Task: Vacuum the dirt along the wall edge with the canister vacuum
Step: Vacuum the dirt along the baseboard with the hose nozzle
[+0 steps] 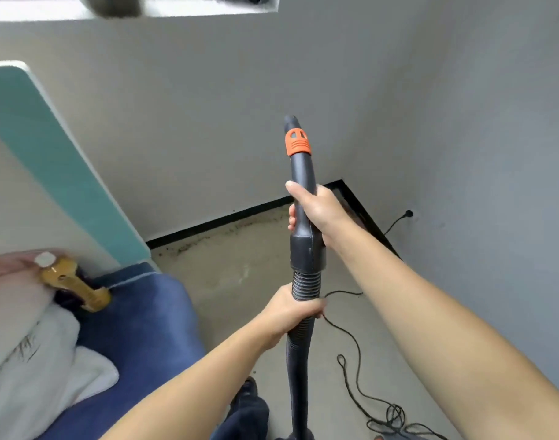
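Two pale walls (208, 128) met in a corner ahead of you, with a black skirting strip (227, 219) running along their base. Below them lay the beige floor (240, 268), and a thin line of dark dirt (195, 242) sat on it close against the skirting of the far wall. On your left stood a bed with a blue cover (138, 325), a teal-edged headboard (65, 173) rising behind it. A white towel (43, 360) lay bunched on the bed beside a pink pillow (5, 265), and an amber bottle (71, 284) with a white cap lay tipped on its side between them and the headboard.

You held the vacuum handle (302, 198) raised in front of you, its open end with the orange collar (298, 142) pointing up toward the wall, well apart from the dirt on the floor. The ribbed hose (299, 354) dropped from it to the bottom of the frame. A black power cord (354, 357) looped loosely across the floor on your right and ran up to a plug (408, 213) in the right wall.

Your right hand (319, 211) gripped the handle, fingers (291, 219) wrapped round it and thumb laid along its top. Your left hand (291, 312) held the hose just below the handle, fingers curled tight about it.
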Motion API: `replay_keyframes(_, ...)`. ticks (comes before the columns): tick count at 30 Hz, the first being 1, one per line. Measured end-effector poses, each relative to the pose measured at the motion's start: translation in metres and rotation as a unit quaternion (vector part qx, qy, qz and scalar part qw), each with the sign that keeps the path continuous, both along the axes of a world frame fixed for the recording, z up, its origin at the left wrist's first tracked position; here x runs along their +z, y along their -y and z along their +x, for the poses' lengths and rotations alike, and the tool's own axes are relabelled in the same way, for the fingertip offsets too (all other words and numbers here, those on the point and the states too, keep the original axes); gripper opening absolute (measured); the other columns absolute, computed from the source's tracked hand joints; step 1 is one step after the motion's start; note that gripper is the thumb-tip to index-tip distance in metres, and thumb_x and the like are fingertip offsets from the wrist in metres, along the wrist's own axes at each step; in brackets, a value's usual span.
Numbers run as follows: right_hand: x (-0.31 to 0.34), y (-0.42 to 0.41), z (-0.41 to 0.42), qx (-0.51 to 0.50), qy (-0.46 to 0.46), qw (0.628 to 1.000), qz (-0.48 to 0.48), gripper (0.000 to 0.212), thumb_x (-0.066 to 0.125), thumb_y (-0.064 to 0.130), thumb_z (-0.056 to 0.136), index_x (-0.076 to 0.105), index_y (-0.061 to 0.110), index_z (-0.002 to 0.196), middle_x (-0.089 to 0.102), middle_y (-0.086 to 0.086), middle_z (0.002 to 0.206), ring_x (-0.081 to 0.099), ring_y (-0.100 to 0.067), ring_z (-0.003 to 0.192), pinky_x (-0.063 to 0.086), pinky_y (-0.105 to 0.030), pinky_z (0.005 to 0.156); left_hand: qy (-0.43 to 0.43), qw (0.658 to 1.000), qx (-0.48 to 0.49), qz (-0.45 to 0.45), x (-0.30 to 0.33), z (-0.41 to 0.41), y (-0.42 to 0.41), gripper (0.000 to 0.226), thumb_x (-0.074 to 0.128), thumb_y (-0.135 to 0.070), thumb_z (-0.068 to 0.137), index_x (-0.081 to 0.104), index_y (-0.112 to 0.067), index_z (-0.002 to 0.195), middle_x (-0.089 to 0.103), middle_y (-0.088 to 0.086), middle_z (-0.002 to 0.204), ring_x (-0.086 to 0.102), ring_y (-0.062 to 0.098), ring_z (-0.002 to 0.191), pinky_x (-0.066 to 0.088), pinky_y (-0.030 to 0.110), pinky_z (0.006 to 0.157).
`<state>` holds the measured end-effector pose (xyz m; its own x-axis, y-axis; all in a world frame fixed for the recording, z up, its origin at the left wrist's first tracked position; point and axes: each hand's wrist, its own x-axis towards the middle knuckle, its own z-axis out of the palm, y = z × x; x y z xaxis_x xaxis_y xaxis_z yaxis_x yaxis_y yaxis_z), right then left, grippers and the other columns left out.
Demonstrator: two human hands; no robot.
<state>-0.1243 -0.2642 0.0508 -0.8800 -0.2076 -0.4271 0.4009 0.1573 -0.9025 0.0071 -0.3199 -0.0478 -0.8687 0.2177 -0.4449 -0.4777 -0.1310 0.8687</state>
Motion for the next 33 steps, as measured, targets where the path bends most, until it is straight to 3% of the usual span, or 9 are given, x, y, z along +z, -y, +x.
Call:
replay_keyframes(3, -0.009, 0.044, -0.027, 0.1, -0.015, 0.993, 0.066, 0.018, 0.064, 0.013, 0.086, 0.046, 0.01, 0.088, 0.053, -0.007, 0.06, 0.051, -0.018, 0.045, 0.049, -0.029, 0.05, 0.012, 0.996, 0.063, -0.062, -0.01, -0.023, 0.024, 0.014, 0.067, -0.013, 0.071, 0.054, -0.014, 0.073, 0.056, -0.005, 0.062, 0.051, 0.01, 0.058, 0.045, 0.019, 0.056)
replay_keyframes(7, -0.022, 0.091, -0.057, 0.126, -0.026, 0.986, 0.103, 0.011, 0.056, 0.007, 0.079, 0.046, 0.012, 0.082, 0.053, -0.007, 0.059, 0.048, -0.018, 0.042, 0.047, -0.027, 0.047, 0.025, 0.99, 0.11, -0.088, -0.025, -0.057, 0.049, 0.015, 0.067, -0.015, 0.073, 0.052, -0.016, 0.075, 0.055, -0.005, 0.066, 0.052, 0.011, 0.061, 0.046, 0.023, 0.061)
replay_keyframes(12, -0.047, 0.115, -0.107, 0.153, -0.028, 0.981, 0.116, 0.01, 0.055, 0.008, 0.079, 0.046, 0.013, 0.079, 0.053, -0.005, 0.054, 0.048, -0.018, 0.04, 0.046, -0.026, 0.046, 0.033, 0.991, 0.09, -0.09, -0.048, -0.109, 0.068, 0.016, 0.07, -0.018, 0.077, 0.054, -0.018, 0.074, 0.057, -0.007, 0.07, 0.055, 0.009, 0.065, 0.047, 0.02, 0.064)
replay_keyframes(16, -0.101, 0.115, -0.151, 0.164, 0.023, 0.98, 0.109, 0.012, 0.054, 0.006, 0.081, 0.044, 0.011, 0.079, 0.051, -0.007, 0.055, 0.047, -0.018, 0.038, 0.046, -0.026, 0.045, 0.065, 0.992, 0.072, -0.084, -0.093, -0.148, 0.07, 0.011, 0.069, -0.016, 0.078, 0.058, -0.014, 0.077, 0.058, -0.004, 0.073, 0.056, 0.01, 0.068, 0.047, 0.021, 0.068)
replay_keyframes(19, -0.167, 0.112, -0.185, 0.17, 0.063, 0.977, 0.116, 0.011, 0.056, 0.005, 0.081, 0.046, 0.011, 0.08, 0.053, -0.007, 0.056, 0.048, -0.018, 0.04, 0.046, -0.026, 0.045, 0.098, 0.989, 0.089, -0.059, -0.149, -0.175, 0.061, 0.019, 0.071, -0.019, 0.077, 0.054, -0.02, 0.07, 0.055, -0.011, 0.066, 0.054, 0.005, 0.062, 0.044, 0.018, 0.062)
replay_keyframes(22, -0.252, 0.115, -0.211, 0.165, 0.083, 0.974, 0.13, 0.011, 0.057, 0.005, 0.082, 0.048, 0.01, 0.08, 0.054, -0.006, 0.056, 0.049, -0.018, 0.039, 0.047, -0.025, 0.045, 0.126, 0.984, 0.118, -0.036, -0.225, -0.194, 0.055, 0.022, 0.073, -0.021, 0.076, 0.052, -0.025, 0.071, 0.054, -0.011, 0.067, 0.053, 0.006, 0.064, 0.045, 0.02, 0.066)
replay_keyframes(27, -0.427, 0.136, -0.226, 0.152, 0.125, 0.972, 0.128, 0.01, 0.06, 0.007, 0.085, 0.051, 0.009, 0.082, 0.055, -0.005, 0.054, 0.051, -0.016, 0.04, 0.049, -0.023, 0.043, 0.164, 0.965, 0.188, -0.075, -0.383, -0.205, 0.068, 0.023, 0.075, -0.028, 0.08, 0.052, -0.025, 0.077, 0.059, -0.008, 0.075, 0.056, 0.009, 0.072, 0.046, 0.022, 0.068)
replay_keyframes(33, -0.607, 0.17, -0.227, 0.18, 0.169, 0.964, 0.1, 0.013, 0.06, 0.006, 0.084, 0.048, 0.006, 0.09, 0.052, -0.008, 0.056, 0.049, -0.017, 0.04, 0.047, -0.024, 0.045, 0.179, 0.96, 0.189, -0.103, -0.542, -0.207, 0.095, 0.025, 0.068, -0.018, 0.081, 0.059, -0.02, 0.057, 0.063, -0.011, 0.054, 0.059, 0.001, 0.054, 0.045, 0.01, 0.052)
